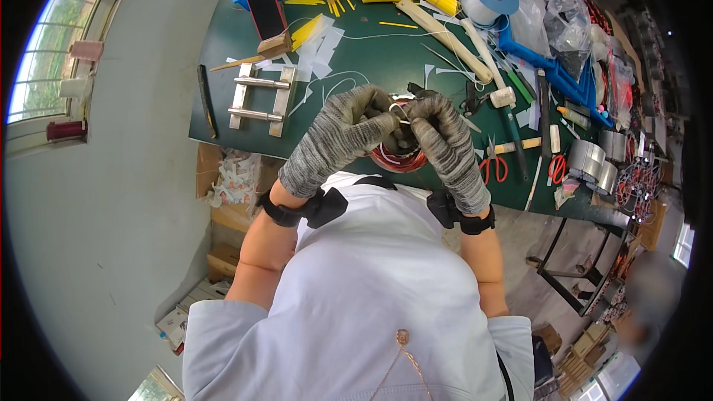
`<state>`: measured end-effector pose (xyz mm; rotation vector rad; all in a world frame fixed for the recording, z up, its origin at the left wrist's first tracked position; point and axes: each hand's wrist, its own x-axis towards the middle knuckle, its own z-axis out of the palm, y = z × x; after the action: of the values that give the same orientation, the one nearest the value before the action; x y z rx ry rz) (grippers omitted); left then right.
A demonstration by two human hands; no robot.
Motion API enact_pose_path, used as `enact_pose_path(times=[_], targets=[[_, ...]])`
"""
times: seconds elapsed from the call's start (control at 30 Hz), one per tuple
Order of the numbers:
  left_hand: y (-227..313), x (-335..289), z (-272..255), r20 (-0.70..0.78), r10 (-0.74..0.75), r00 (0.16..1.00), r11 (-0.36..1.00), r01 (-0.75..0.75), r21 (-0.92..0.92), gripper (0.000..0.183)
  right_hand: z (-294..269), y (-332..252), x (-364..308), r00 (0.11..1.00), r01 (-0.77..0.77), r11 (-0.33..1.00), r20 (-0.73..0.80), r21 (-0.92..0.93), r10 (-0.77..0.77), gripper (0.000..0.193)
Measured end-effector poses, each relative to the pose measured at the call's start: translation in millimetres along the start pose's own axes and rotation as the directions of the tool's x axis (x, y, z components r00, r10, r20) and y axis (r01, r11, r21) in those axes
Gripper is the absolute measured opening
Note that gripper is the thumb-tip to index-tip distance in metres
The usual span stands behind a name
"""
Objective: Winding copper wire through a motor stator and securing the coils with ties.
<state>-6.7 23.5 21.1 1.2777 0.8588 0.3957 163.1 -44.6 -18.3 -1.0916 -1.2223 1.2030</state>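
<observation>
Both my hands wear grey knitted gloves and meet at the table's near edge. Under them sits a round part wound with reddish-brown wire, mostly hidden by the gloves. A short loop of white cord shows between the two sets of fingertips. My left hand is closed, its fingers pinched at the cord's left side. My right hand is closed too, thumb and fingers pinched at the cord's right side. The cord's ends are hidden.
On the green table stand a metal frame at left and a phone on a wooden block. Red-handled scissors, a white-headed mallet and metal cores lie right. A blurred person is at far right.
</observation>
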Motion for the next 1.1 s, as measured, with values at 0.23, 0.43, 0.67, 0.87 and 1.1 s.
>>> enact_pose_path(times=[0.23,0.43,0.67,0.87,1.1], targets=[[-6.8,2.4,6.3,-0.042,0.060,0.997,0.992,-0.064,-0.106,0.018,11.9,-2.6,2.6,0.987,-0.045,0.996,-0.151,0.076,0.056,0.006],[-3.8,2.6,8.9,-0.080,0.067,0.995,0.992,-0.075,-0.103,0.020,16.1,-8.7,3.5,0.958,-0.105,0.987,-0.255,0.125,0.135,0.007],[-10.8,3.4,15.0,-0.145,0.120,0.982,0.993,-0.115,0.039,0.017,5.2,2.8,-1.1,0.969,-0.093,0.991,-0.236,-0.097,0.068,0.010],[-4.0,2.2,21.3,-0.266,0.446,0.855,0.854,-0.318,0.411,0.016,0.9,-5.2,-1.7,0.948,-0.190,0.964,-0.221,0.184,0.229,0.013],[-18.4,9.5,29.0,-0.223,0.478,0.849,0.823,-0.344,0.452,0.019,-5.7,-11.0,-4.3,0.930,-0.282,0.835,-0.082,0.472,0.359,0.015]])
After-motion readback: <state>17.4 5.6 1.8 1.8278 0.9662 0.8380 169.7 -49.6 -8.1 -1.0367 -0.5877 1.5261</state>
